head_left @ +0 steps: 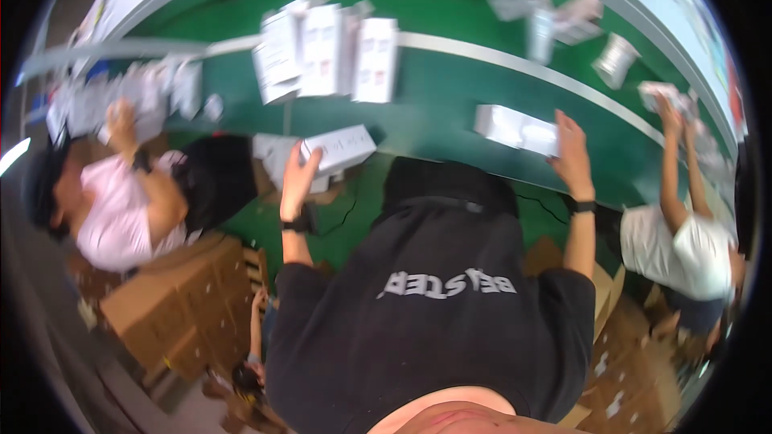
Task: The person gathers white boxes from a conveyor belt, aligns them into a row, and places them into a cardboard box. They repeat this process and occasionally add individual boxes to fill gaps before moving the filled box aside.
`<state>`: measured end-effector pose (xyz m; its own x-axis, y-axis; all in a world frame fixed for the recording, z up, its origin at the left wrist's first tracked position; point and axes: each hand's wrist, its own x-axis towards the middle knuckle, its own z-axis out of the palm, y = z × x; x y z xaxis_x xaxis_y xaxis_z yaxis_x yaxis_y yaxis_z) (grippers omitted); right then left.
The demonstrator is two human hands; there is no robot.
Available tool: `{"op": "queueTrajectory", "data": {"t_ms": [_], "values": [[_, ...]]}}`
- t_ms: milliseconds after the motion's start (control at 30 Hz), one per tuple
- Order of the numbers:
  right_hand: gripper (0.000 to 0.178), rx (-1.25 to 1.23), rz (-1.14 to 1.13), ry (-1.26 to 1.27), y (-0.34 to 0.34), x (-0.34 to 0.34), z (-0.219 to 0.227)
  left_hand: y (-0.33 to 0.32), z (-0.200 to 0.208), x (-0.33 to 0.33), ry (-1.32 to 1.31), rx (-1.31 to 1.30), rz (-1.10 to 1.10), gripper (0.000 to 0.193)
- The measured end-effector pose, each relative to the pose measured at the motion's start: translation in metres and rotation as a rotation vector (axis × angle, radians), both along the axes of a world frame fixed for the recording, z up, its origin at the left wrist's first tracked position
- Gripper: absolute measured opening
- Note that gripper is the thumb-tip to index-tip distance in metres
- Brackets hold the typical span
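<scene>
My left hand [299,181] grips the left end of a long white box [342,150], held tilted at the near edge of the green worktable. Small dark marks run along the box's upper face. To the right, another white box [515,128] lies on the green surface. My right hand [572,159] has its thumb and fingers around that box's right end; part of the grip is blurred. Beyond my left hand, several white boxes [322,48] stand close together on the table.
A co-worker in pink [125,209] handles white packages [145,92] at the left; another in white [683,249] reaches over the table at the right. Blurred packages [555,20] lie at the far right. Brown cartons [173,305] are stacked behind on the left. A white stripe [458,46] crosses the table.
</scene>
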<state>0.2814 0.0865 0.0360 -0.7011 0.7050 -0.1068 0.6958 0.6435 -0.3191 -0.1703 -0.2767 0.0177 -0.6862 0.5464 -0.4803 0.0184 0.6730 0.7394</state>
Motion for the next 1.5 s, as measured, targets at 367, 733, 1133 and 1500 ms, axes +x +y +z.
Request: {"op": "queueTrajectory", "data": {"t_ms": [367,733,1133,1500], "values": [[0.096,0.015,0.005,0.112,0.001,0.022,-0.024,0.23,-0.012,0.19,0.548,-0.012,-0.539,0.081],[0.097,-0.117,0.089,0.133,0.016,0.034,-0.031,0.23,-0.021,0.183,0.662,0.032,-0.905,0.091],[0.045,0.5,-0.451,-0.186,0.368,0.195,-0.052,0.253,-0.003,0.201,0.965,-0.188,-1.062,0.101],[0.047,0.625,-0.431,-0.329,0.412,0.218,-0.101,0.251,0.004,0.216,0.876,-0.121,-1.005,0.107]]}}
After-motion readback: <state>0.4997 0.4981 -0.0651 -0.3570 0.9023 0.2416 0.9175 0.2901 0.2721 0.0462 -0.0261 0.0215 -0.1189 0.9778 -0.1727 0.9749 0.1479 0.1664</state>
